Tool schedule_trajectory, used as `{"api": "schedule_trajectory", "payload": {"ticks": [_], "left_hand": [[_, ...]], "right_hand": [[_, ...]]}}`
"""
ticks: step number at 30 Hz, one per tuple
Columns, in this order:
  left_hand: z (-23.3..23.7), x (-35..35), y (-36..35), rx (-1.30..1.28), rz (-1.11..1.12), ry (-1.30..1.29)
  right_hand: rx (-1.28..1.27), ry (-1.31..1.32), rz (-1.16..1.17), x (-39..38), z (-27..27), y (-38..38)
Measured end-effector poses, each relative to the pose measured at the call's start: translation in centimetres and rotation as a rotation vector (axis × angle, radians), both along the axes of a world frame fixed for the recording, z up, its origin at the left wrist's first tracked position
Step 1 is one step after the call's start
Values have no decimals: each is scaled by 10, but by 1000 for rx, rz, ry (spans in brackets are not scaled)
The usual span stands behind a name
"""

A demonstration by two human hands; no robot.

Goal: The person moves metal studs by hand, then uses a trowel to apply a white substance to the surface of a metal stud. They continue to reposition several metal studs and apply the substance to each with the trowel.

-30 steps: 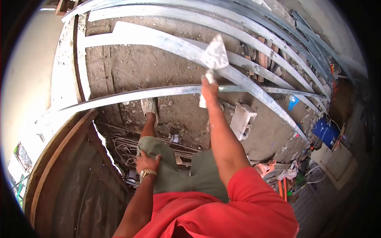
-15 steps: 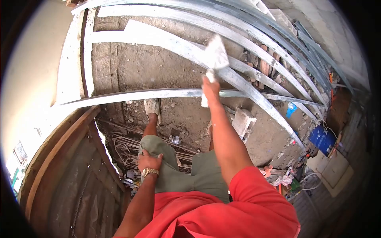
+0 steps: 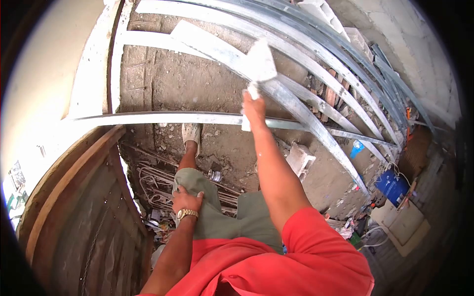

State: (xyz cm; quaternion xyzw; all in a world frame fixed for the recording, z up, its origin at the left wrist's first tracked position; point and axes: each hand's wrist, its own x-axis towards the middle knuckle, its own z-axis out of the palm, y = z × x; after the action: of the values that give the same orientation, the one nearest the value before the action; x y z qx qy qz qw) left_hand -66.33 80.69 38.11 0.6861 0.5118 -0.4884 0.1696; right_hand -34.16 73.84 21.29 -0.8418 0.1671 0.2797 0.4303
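Trowel (image 3: 260,61) shifted left, in R hand (image 3: 254,107), L hand (image 3: 186,201) on thigh (image 3: 210,200)

A brightly lit wall (image 3: 49,69) flanks the dirt floor (image 3: 185,81).

a royal-blue plastic container (image 3: 392,187) stands at the right, just beside a flat beige board (image 3: 399,222) and near a crumpled light-blue scrap (image 3: 356,148) on the brown dirt floor (image 3: 173,81). a pale grey concrete block (image 3: 300,159) sits on the dirt. at the lower left, a thin metal chain (image 3: 92,251) hangs along a dark sheet panel (image 3: 86,222) edged by a curved-looking brown wooden beam (image 3: 74,182). rusty bent metal rods (image 3: 155,186) lie near a small cylindrical can (image 3: 214,175).
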Motion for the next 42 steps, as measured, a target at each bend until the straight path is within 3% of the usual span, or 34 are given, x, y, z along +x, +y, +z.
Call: {"api": "schedule_trajectory", "payload": {"ticks": [4,7,9,11,13,15,19,21,22,25,26,27,29,31,32,33,35,39,42], "left_hand": [[-2,-8,4,-16,48,-12],[-6,-15,2,-8,29,-9],[-4,-11,3,-20,41,5],[-3,-9,4,-30,54,16],[-4,-9,7,-46,69,21],[0,-5,11,-53,74,24],[0,-2,10,-30,66,21],[-2,-2,9,-40,73,23],[-2,-2,9,-41,77,24],[-3,0,10,-35,73,17],[-1,3,11,-33,70,15],[1,6,12,-28,69,11],[1,5,11,-20,65,12],[-4,1,7,-11,48,9],[-4,0,7,-12,41,6],[-5,1,6,-13,36,5],[-3,-2,2,-22,45,17],[-2,6,8,-24,73,31],[-3,1,5,-9,54,17]], "right_hand": [[85,124,-466,4,35,-25],[117,90,-278,-4,24,5],[-64,-71,-28,-12,-22,27],[-49,6,-2,-12,-15,51],[-25,-64,37,-14,-26,28],[-42,-123,28,-9,-16,3],[17,-65,-261,-21,-2,9],[-109,-164,-110,-23,-21,22],[-61,-57,-159,-21,-1,35],[-80,-21,-16,-10,-13,4],[-185,-153,90,-8,-6,-8],[-83,-203,45,-10,-26,-27],[-83,-133,-138,-12,-17,-22],[57,-114,-294,-25,-19,10],[-99,-164,-152,-26,-21,26],[-41,-29,-107,-24,-9,44],[-289,-281,191,-19,9,57],[-196,-201,120,-12,23,22],[-119,-142,-191,-27,2,10]]}}
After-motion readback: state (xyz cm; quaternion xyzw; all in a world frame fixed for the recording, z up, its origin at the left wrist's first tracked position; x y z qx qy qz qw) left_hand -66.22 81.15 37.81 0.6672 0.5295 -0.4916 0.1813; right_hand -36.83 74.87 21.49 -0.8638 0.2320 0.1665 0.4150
